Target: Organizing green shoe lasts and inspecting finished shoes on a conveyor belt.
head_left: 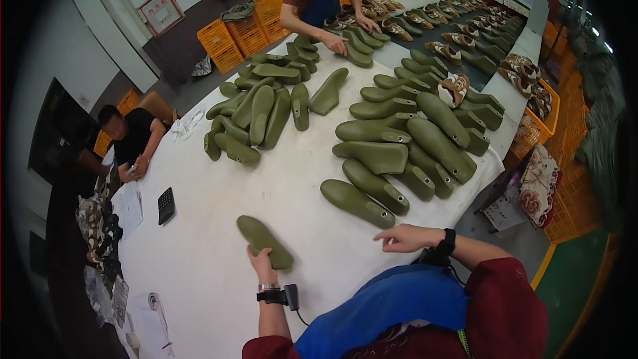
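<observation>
My left hand (262,263) grips a green shoe last (262,238) by its heel end, with the toe pointing away from me, over the white-covered table (219,186). Empty, with the forefinger stretched out, my right hand (402,238) is just in front of the nearest last (357,203) of a row at the right. Several lasts lie side by side there, some with a metal-rimmed hole showing at the heel. A looser heap of lasts (262,110) covers the table's far middle.
Across the table a co-worker's hands (335,42) touch other lasts. Another person (136,136) sits at the left, near a black calculator (166,206) and papers (129,206). Shoes (444,52) and lasts line a conveyor at the back right. Orange crates (222,43) stand along the wall.
</observation>
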Motion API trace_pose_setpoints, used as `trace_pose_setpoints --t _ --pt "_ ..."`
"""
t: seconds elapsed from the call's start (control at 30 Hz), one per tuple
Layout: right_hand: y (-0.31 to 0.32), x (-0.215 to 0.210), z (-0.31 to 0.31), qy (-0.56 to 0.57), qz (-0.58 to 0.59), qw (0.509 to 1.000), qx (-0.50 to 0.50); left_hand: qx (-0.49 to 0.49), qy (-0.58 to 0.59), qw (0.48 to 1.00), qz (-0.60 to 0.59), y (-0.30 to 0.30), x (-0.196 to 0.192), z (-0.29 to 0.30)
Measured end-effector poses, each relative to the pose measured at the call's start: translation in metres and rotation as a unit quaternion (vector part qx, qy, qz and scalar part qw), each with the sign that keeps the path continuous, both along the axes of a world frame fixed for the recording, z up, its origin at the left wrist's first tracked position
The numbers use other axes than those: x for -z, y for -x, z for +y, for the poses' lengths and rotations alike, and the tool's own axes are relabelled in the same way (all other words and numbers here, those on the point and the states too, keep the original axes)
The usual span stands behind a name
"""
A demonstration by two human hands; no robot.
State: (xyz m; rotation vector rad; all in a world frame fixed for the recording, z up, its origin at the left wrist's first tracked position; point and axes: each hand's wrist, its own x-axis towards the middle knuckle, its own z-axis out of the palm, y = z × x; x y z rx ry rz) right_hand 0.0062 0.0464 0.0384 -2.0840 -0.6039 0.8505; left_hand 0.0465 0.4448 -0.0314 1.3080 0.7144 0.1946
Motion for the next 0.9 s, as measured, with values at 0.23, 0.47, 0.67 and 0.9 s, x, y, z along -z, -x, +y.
trace_pose_setpoints --t 0.23,0.47,0.67,0.9 --pt "-0.02 -0.02 0.031 -0.398 0.335 0.821 0.234 0.341 0.073 0.933 -0.09 0.05 -0.113 -0.196" --pt "-0.022 -0.035 -0.107 -0.623 0.357 0.633 0.288 0.491 -0.279 0.802 -0.194 -0.083 -0.145 -0.195" --pt "0.034 -0.038 -0.166 -0.606 0.262 0.546 0.517 0.205 -0.668 0.71 -0.087 -0.31 -0.069 -0.07" --pt "0.097 -0.05 -0.152 -0.542 0.154 0.414 0.715 0.186 -0.584 0.784 0.104 -0.414 -0.004 -0.037"
